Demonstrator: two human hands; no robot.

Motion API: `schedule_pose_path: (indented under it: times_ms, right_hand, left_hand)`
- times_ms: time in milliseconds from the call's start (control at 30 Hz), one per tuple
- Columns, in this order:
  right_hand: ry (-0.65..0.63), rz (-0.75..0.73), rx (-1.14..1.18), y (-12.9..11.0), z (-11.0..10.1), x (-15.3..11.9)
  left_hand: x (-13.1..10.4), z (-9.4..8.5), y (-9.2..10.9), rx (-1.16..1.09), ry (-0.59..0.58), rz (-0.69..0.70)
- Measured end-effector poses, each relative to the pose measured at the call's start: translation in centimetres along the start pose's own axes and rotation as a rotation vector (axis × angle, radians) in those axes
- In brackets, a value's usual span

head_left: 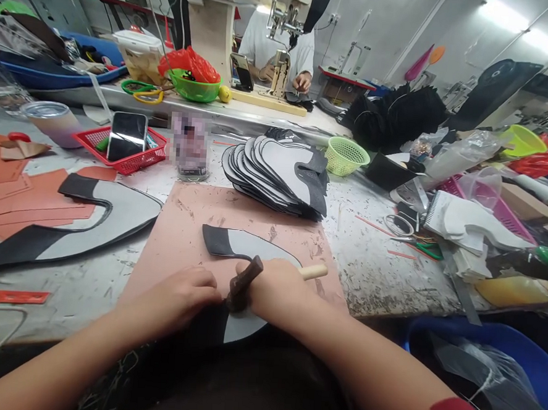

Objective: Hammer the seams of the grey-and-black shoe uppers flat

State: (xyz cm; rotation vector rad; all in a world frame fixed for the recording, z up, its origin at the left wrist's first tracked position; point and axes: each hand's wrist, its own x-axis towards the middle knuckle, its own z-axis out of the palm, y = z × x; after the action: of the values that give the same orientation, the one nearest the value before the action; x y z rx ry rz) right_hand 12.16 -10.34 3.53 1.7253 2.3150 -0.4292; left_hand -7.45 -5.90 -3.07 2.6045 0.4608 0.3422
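Note:
A U-shaped shoe upper piece (255, 244), light grey with black ends, lies on a pinkish board (180, 215) in front of me. My right hand (280, 289) is closed round the pale wooden handle of a hammer (245, 285). The dark hammer head is low over the piece; I cannot tell if it touches. At the inner edge of the same piece, my left hand (191, 296) has its fingers curled and pressed together on it, the fingertips partly hidden. Beyond the hands, a stack of similar uppers (276, 168) rests on the board's far edge.
More uppers (116, 211) lie at left, near orange sheets (37, 193). A red basket (132, 162) holds a phone. Behind stand a green basket (346, 157) and a sewing machine (210, 34), with a person (304, 80) working there. Scissors (424, 246) lie among clutter at right.

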Motion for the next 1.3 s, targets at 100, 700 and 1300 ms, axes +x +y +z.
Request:
schedule_pose_path:
  times_ms: [100, 700, 1300]
  right_hand:
    - [0.06, -0.012, -0.001, -0.3, 0.2, 0.3]
    - [0.092, -0.106, -0.024, -2.3, 0.0, 1.9]
    - [0.449, 0.239, 0.027, 12.7, 6.4, -2.3]
  left_hand:
    - [-0.2, -0.2, 0.0, 0.026, -0.011, -0.027]
    - [-6.3, 3.4, 4.9, 0.578, 0.298, -0.184]
    - [0.9, -1.4, 6.3, 0.534, 0.409, -0.029]
